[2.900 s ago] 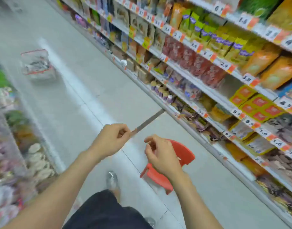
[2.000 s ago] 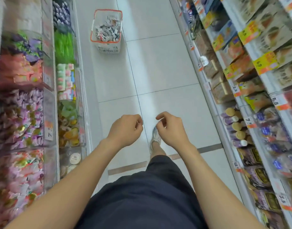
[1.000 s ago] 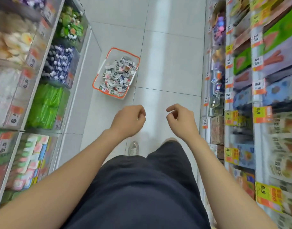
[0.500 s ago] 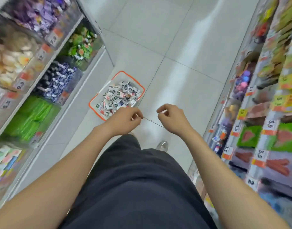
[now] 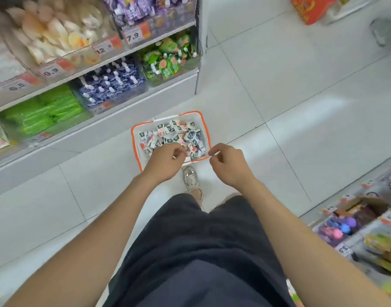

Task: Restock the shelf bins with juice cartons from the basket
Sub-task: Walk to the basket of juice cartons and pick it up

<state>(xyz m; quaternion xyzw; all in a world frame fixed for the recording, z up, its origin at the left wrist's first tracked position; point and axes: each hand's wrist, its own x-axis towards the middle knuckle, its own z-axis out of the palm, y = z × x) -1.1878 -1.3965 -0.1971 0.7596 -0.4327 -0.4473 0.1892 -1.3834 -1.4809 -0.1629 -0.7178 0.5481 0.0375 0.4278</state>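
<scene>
Small white juice cartons point(image 5: 174, 135) lie heaped in an orange-rimmed basket point(image 5: 191, 111) on the tiled floor point(image 5: 278, 85), just beside the lowest shelf bins point(image 5: 111, 88) on the left. Above the basket's near edge hover the left hand point(image 5: 165, 161) and the right hand point(image 5: 227, 166), both with fingers curled narrowly inward, thumb to forefinger.

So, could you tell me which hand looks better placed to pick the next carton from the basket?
Probably the left: the left hand appears over the cartons in the basket, while the right hand sits beyond its near-right rim.
</scene>
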